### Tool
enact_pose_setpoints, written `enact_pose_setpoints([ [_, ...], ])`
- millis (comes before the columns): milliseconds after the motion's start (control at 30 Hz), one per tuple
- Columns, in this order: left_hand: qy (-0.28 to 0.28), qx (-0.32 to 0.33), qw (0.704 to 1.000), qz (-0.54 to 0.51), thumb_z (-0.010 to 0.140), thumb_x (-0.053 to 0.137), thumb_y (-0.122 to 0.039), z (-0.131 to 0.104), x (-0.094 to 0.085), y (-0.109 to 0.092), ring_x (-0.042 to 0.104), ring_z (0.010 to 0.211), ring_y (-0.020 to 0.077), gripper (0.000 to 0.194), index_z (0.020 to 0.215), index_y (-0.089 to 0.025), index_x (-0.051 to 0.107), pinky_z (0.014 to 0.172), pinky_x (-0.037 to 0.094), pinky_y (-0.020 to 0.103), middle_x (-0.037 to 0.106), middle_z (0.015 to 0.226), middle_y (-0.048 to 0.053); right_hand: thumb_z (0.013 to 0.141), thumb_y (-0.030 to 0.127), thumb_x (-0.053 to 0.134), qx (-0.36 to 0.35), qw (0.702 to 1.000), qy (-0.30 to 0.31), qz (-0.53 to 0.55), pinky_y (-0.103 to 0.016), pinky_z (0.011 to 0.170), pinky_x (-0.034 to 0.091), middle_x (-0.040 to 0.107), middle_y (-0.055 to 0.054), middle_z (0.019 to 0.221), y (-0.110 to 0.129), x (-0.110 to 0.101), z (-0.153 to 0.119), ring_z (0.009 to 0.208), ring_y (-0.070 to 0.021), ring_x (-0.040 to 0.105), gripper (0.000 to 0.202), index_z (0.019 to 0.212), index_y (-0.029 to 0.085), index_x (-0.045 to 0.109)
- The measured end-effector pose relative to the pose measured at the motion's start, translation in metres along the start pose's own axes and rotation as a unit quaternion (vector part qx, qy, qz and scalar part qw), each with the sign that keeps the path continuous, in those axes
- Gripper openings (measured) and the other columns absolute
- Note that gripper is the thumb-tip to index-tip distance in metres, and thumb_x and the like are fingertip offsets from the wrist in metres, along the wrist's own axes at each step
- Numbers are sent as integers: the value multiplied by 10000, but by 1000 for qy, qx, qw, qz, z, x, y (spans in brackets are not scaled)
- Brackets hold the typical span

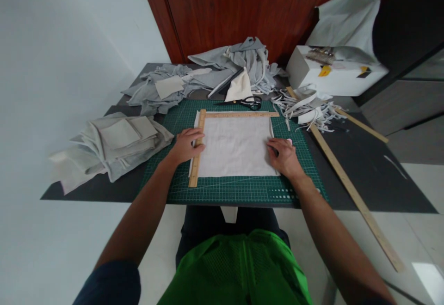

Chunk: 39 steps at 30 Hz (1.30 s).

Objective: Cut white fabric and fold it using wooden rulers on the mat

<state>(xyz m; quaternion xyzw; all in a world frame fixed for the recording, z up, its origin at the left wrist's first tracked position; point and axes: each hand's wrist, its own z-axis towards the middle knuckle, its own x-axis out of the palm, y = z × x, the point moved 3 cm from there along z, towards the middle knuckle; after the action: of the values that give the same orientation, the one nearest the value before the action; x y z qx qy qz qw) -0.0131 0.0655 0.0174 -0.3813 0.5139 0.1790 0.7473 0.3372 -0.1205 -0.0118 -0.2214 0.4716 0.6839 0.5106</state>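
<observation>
A pale rectangular cloth (237, 150) lies flat on the green cutting mat (222, 193). On its left and top edges rests a wooden L-square ruler (194, 168), its long arm across the top. My left hand (185, 145) grips the ruler's left arm, with fingers over it and thumb lower down. At the cloth's right edge, my right hand (282, 155) has its fingers closed together on the fabric; the fingertips are partly hidden. A small pinkish piece shows beside that hand, too small to name. Black scissors (251, 103) lie just beyond the cloth.
Folded grey cloths (128, 138) are stacked at left. A heap of grey fabric (243, 60) sits at the back. Cut strips (312, 106) lie right, over a long wooden ruler (343, 175) that overhangs the table's front edge. A white box (312, 71) stands back right.
</observation>
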Motion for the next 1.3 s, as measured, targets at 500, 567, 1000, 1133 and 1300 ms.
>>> enact_pose_setpoints([
  [500, -3, 20, 999, -28, 866, 671, -384, 1, 1, 5, 570, 1394, 336, 393, 1233, -277, 760, 1186, 398, 570, 667, 1489, 63, 918, 170, 626, -32, 998, -62, 13, -569, 1086, 507, 818, -134, 1150, 2, -5, -3, 1087, -327, 741, 161, 951, 204, 780],
  [567, 1, 19, 1000, -25, 865, 672, -380, 0, 1, 5, 569, 1397, 338, 400, 1243, -281, 757, 1183, 400, 570, 659, 1499, 62, 904, 162, 632, -27, 998, -63, 13, -573, 1093, 501, 821, -128, 1140, 2, -6, -4, 1084, -325, 741, 162, 947, 209, 782],
  [1000, 1, 18, 1000, -14, 882, 649, -367, -5, -1, -2, 565, 1407, 335, 408, 1262, -267, 757, 1184, 391, 548, 662, 1500, 71, 853, 153, 650, -41, 996, -77, 9, -558, 1088, 496, 831, -108, 1077, 3, -10, -4, 1036, -310, 760, 162, 934, 209, 778],
  [1133, 6, 17, 1000, -12, 892, 640, -366, -6, -1, -3, 556, 1410, 337, 421, 1286, -268, 749, 1173, 396, 544, 650, 1512, 72, 837, 148, 655, -31, 997, -66, 15, -558, 1097, 488, 828, -102, 1088, 3, -12, -3, 1036, -304, 762, 174, 948, 214, 773],
  [1300, 4, 17, 1000, -12, 882, 649, -346, -7, 0, -4, 565, 1395, 338, 415, 1276, -271, 752, 1166, 402, 543, 659, 1498, 71, 832, 154, 650, -31, 997, -62, 18, -554, 1092, 486, 829, -97, 1068, 3, -13, -3, 1037, -306, 761, 174, 942, 223, 767],
])
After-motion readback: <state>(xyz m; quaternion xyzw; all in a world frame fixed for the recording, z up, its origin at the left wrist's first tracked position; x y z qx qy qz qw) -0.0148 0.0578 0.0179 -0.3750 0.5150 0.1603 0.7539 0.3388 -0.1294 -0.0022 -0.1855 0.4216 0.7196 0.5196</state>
